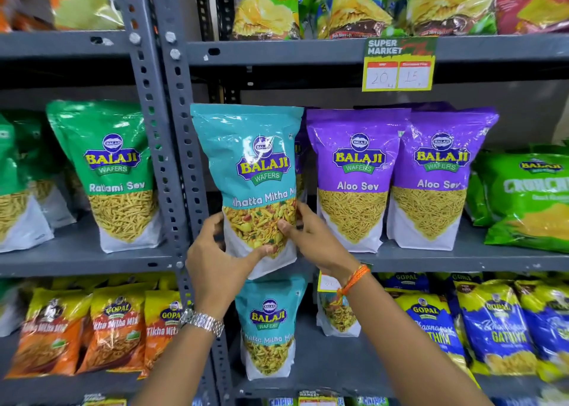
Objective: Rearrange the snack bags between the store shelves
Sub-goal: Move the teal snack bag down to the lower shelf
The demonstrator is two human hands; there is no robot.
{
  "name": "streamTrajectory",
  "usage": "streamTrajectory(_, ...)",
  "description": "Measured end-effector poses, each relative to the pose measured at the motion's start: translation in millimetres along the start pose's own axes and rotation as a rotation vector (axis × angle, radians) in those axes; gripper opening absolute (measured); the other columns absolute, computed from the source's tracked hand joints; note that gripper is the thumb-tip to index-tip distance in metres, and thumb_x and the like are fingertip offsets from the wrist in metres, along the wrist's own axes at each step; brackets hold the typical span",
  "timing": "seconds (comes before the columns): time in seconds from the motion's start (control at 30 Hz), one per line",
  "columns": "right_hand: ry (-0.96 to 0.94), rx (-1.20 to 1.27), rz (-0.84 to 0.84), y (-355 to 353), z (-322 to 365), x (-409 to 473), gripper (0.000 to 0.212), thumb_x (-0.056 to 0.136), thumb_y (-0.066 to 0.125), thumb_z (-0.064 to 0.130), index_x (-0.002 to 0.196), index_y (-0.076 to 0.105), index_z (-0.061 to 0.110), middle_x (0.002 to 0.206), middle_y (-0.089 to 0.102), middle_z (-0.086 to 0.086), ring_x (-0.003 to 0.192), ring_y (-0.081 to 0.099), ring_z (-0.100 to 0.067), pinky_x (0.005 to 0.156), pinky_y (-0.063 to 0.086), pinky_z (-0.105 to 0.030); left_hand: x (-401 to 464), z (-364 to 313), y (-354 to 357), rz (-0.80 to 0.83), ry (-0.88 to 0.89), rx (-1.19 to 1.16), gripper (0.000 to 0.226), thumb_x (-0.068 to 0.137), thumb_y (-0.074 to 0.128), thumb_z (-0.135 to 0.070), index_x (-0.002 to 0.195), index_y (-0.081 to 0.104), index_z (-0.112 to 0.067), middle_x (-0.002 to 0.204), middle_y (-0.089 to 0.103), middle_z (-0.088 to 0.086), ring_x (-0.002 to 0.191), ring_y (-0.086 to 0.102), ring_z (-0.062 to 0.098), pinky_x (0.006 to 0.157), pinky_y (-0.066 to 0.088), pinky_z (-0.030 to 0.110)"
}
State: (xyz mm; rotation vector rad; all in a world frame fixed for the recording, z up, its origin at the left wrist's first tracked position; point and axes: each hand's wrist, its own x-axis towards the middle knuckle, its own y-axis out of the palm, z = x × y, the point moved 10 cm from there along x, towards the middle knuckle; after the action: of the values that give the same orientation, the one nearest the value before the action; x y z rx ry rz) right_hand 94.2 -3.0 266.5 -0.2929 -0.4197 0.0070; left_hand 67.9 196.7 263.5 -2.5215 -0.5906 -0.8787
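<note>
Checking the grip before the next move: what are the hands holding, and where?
Both hands, left and right, hold the teal snack bag by its lower part, one on each side.

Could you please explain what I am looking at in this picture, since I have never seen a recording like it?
There is no machine here. A person wears a camera on the head, looking forward and down, so you see their own two arms reaching toward store shelves. Both hands hold one teal bag upright by its lower part: the left hand, with a watch on its wrist, and the right hand, with an orange thread. The bag sits at the middle shelf, beside two purple bags. A second teal bag stands on the shelf below, and green bags stand in the left bay.
</note>
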Motion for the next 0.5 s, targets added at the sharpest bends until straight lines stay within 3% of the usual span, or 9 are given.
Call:
streamTrajectory(0.1,-0.002,0.089,0.104,8,9,-8,0.036,0.101,0.053,0.004,0.135,0.045,0.016,0.129,0.062,-0.003,0.104,0.064,0.011,0.092,0.053,-0.011,-10,-7,-18,-0.032,0.006,0.019,0.092,0.045,0.099,-0.05,0.125,0.063,-0.024,0.115,0.077,-0.001,0.091,0.072,0.018,0.077,0.059,0.033)
streamTrajectory(0.2,0.021,0.163,0.097,8,13,-21,0.039,0.096,0.059,-0.001,0.133,0.049,0.005,0.123,0.066,-0.006,0.103,0.067,0.001,0.094,0.057,-0.017,-24,-15,-32,-0.008,0.012,-0.033,0.088,0.046,0.099,-0.045,0.124,0.063,-0.027,0.113,0.076,-0.004,0.087,0.069,0.01,0.078,0.055,0.027)
streamTrajectory(0.3,0.082,0.199,0.044,2,9,-46,0.049,0.09,0.07,0.003,0.135,0.052,0.003,0.118,0.071,-0.006,0.1,0.07,-0.005,0.091,0.06,-0.022,-40,-15,-38,0.103,-0.021,-0.187,0.085,0.042,0.094,-0.055,0.118,0.058,-0.041,0.105,0.072,-0.022,0.087,0.07,-0.011,0.073,0.058,0.021)
streamTrajectory(0.43,0.164,0.144,-0.027,-13,-14,-96,0.047,0.081,0.082,0.014,0.123,0.06,0.015,0.11,0.075,0.007,0.1,0.071,-0.002,0.086,0.06,-0.024,-74,-10,-25,0.294,-0.057,-0.247,0.079,0.04,0.094,-0.055,0.109,0.054,-0.054,0.099,0.07,-0.041,0.091,0.07,-0.013,0.069,0.058,0.01)
streamTrajectory(0.5,0.219,0.145,-0.066,-20,-37,-125,0.045,0.077,0.085,0.012,0.116,0.062,0.019,0.102,0.078,0.01,0.097,0.072,-0.002,0.082,0.061,-0.025,-99,2,-11,0.386,-0.093,-0.254,0.083,0.039,0.096,-0.049,0.111,0.054,-0.053,0.104,0.069,-0.039,0.093,0.071,-0.009,0.069,0.059,0.013)
